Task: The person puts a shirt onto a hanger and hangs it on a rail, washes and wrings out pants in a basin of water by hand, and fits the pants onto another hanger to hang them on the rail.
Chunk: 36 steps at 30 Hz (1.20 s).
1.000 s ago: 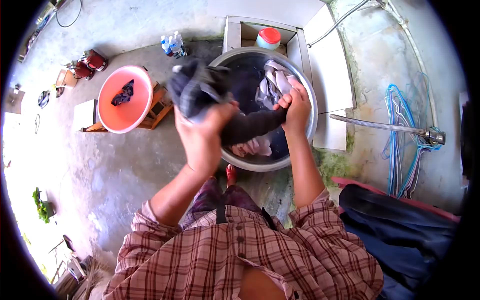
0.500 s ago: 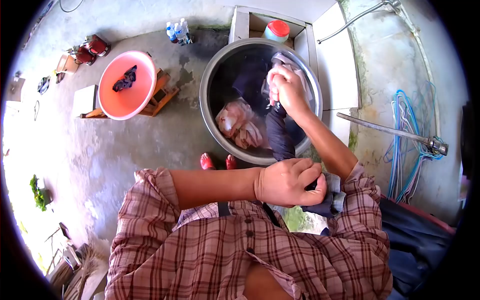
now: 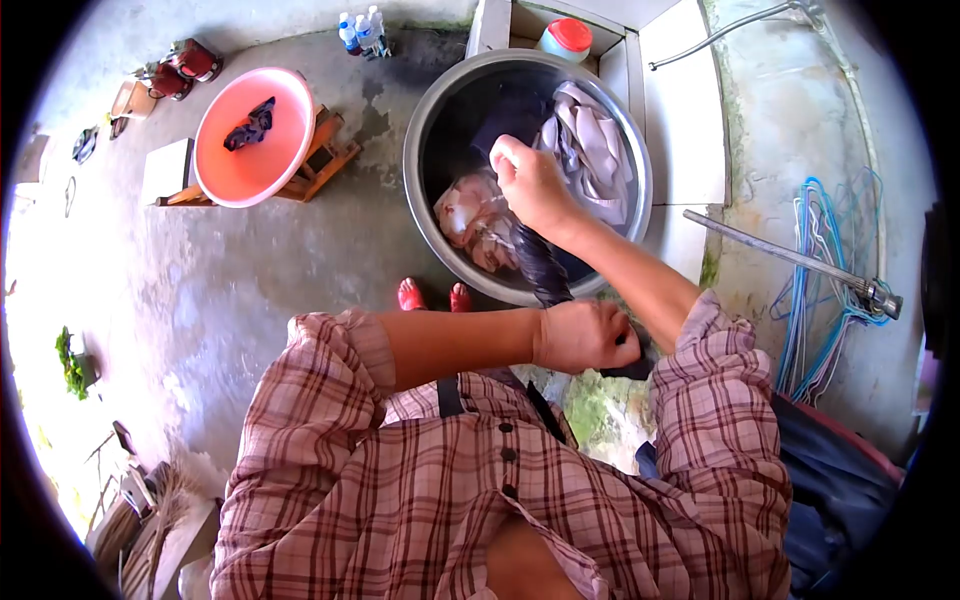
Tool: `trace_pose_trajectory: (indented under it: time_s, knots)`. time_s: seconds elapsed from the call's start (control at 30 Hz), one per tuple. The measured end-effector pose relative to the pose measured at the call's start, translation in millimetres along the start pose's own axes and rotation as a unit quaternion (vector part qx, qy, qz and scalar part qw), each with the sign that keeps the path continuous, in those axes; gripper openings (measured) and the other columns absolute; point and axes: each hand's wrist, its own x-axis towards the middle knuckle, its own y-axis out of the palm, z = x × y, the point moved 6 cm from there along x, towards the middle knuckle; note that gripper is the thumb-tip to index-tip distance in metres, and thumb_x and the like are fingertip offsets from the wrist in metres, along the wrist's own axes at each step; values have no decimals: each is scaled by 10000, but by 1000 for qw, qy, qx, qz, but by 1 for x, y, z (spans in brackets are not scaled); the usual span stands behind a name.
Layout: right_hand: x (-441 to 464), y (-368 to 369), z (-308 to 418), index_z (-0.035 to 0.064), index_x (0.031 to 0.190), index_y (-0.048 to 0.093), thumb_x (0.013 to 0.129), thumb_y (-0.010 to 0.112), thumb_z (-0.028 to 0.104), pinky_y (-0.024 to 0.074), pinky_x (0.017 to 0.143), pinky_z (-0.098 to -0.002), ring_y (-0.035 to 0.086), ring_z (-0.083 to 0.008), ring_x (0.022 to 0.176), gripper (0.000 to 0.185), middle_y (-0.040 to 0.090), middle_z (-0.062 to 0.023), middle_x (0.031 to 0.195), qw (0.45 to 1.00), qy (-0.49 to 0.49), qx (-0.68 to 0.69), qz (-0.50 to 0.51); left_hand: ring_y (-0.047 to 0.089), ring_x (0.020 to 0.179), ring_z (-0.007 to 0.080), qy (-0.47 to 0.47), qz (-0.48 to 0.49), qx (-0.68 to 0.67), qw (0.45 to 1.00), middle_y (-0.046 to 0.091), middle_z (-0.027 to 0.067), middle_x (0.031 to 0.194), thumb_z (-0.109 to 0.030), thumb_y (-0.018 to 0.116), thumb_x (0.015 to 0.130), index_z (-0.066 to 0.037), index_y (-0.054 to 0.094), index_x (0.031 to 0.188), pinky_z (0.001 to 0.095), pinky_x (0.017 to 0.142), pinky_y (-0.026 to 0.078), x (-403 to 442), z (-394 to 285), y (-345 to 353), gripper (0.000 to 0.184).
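A dark garment, twisted into a thick rope, stretches between my two fists at the near side of a large metal basin. My right hand is closed around its far end, above the basin. Nearer my body, my left hand grips the other end, and a loose dark bit hangs out past the fist. Inside the basin, a pale garment lies on the right and a pinkish, patterned one on the left, in dark water.
A pink tub with a dark cloth stands on a wooden stool at the left. Several bottles and a red-lidded jar are behind. On the right, a metal rod juts out near blue hangers.
My right fist has turned and moved left over the basin, uncovering more of the pale garment. The dark garment's twisted stretch slants more to the left. The whole view has shifted slightly.
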Motion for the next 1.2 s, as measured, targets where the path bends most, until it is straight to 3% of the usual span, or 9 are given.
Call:
trace_pose_trajectory:
  time_s: [0.2,0.37,0.5,0.7,0.87,0.9,1.07,1.17,1.2]
  knots:
    - [-10,24,-16,37,818,508,852,526,36,480,560,-522,613,-424,635,39,600,-215,643,996,-51,-67,-13,639,723,325,-18,-25,-56,998,620,138,794,-115,635,625,-9,577,1037,410,612,530,-13,20,33,429]
    - [-20,46,-43,11,839,517,907,530,64,481,538,-470,631,-381,602,87,595,-214,635,995,-14,-91,-46,399,1329,334,-78,147,-69,984,515,160,1364,-120,647,614,-89,585,1252,431,1139,273,-41,36,72,642]
    - [-32,51,-129,35,796,544,785,496,-51,503,492,-370,650,-241,517,99,597,-113,677,943,265,178,-94,582,1101,337,-186,355,-135,906,592,156,1219,-120,670,605,-70,549,1244,412,892,488,-53,46,71,652]
    - [-74,13,-185,19,873,551,919,450,4,523,765,-385,599,-237,717,112,545,-66,750,739,378,556,44,646,909,332,-347,64,-195,915,633,178,985,-128,742,627,-66,527,1124,397,748,532,-61,51,-32,545]
    - [-125,-14,-127,86,1220,583,944,547,338,425,978,-443,629,-191,1029,376,663,-107,1120,717,477,258,438,651,733,173,-505,-268,-566,594,660,101,852,-69,769,678,28,569,1051,321,711,547,-74,102,-81,434]
    - [-121,-16,-123,140,1372,468,887,571,544,351,1045,-474,561,-223,1173,639,590,-90,1268,714,465,276,445,655,705,182,-513,-265,-606,547,662,108,822,-67,753,694,27,597,1001,324,682,554,-77,103,-81,358]
    - [-58,-59,-6,157,1547,44,682,712,688,289,1108,-481,366,-327,1360,1215,278,-195,1518,774,113,569,255,669,661,208,-499,-238,-735,392,681,153,808,-171,709,778,20,655,917,321,622,569,-70,82,-59,242]
    - [-42,-52,32,139,1544,56,614,796,624,309,1104,-498,278,-401,1404,1284,203,-272,1535,736,48,617,274,668,680,216,-481,-252,-781,308,681,133,854,-233,704,795,22,621,1031,328,651,560,-53,59,-42,357]
    - [-41,-52,37,105,1500,262,652,789,593,318,1095,-527,298,-440,1383,1111,254,-282,1511,725,18,635,266,668,704,221,-450,-250,-799,311,679,124,856,-264,711,796,15,625,1026,337,673,554,-46,55,-41,371]
